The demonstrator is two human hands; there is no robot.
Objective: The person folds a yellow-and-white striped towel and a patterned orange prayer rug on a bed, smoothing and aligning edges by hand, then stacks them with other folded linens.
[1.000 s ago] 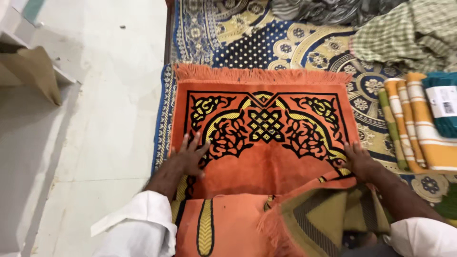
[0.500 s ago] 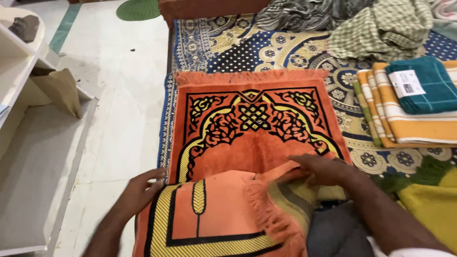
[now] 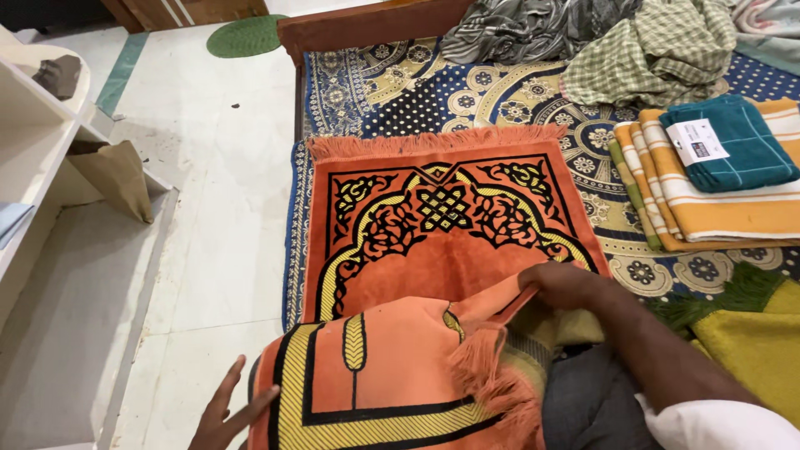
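Observation:
An orange fringed mat (image 3: 433,250) with black and yellow ornament lies spread on a patterned blue and yellow bed cover (image 3: 433,87). Its near end is folded back over itself, showing a yellow-bordered panel (image 3: 367,379). My right hand (image 3: 560,285) pinches the folded edge at the mat's right side. At the bottom of the view my left hand (image 3: 227,412) has its fingers spread against the left edge of the folded part.
Folded orange-striped cloths (image 3: 717,204) with a teal towel (image 3: 729,142) on top lie at the right. Crumpled checked and striped fabrics (image 3: 658,50) are behind. A yellow-green cloth (image 3: 750,325) lies near right. White shelving (image 3: 42,150) and tiled floor (image 3: 208,233) are left.
Both hands left the flat mat and drew back. The right hand took hold of the folded edge; the left dropped to the fold's left side. The view tilted up.

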